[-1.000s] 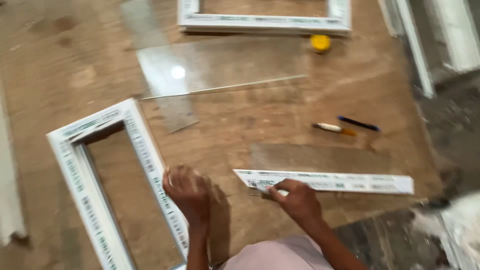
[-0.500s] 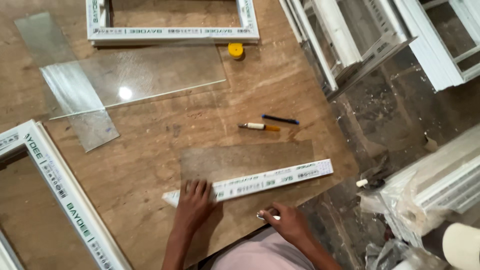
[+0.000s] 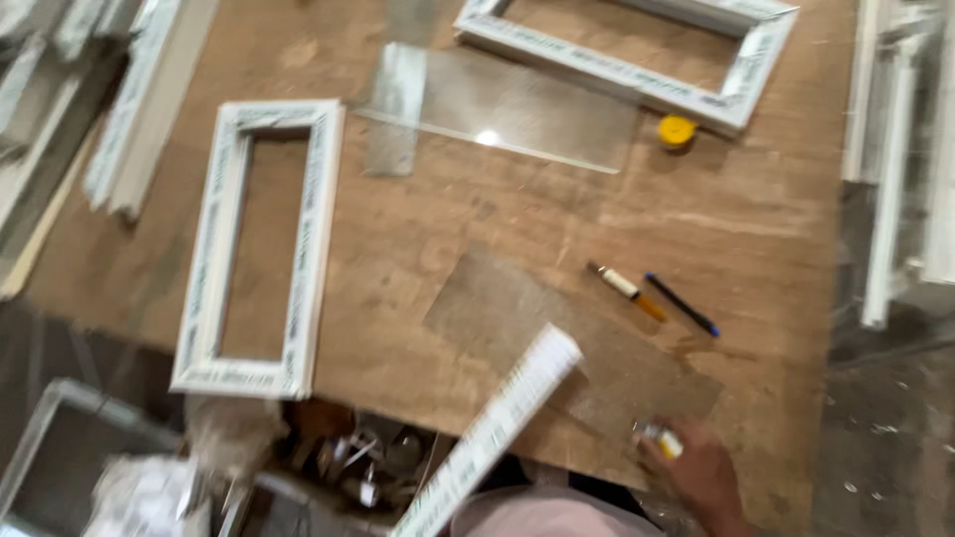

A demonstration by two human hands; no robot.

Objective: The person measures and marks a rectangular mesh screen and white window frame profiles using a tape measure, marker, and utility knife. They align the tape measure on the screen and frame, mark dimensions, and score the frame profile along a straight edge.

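My right hand [image 3: 701,472] rests at the front edge of the wooden table [image 3: 477,249], closed around a small yellow-and-white object [image 3: 662,441]. It touches the near corner of a clear glass pane [image 3: 497,298] lying flat on the wood. A white plastic profile strip [image 3: 507,413] slants across the pane's left part, and its lower end runs off the table edge toward my body. My left hand is out of sight. The picture is blurred.
A white rectangular frame [image 3: 254,249] lies at the left and another frame [image 3: 637,45] at the back. A larger glass pane [image 3: 517,114], a yellow tape measure [image 3: 676,130], a marker [image 3: 625,288] and a dark pen [image 3: 681,304] are on the table. A box of metal parts [image 3: 363,462] sits below the front edge. Profiles [image 3: 895,199] are stacked at the right.
The strip has swung from lying across the pane to slanting off the front edge. My left hand has left the view. The camera has turned left.
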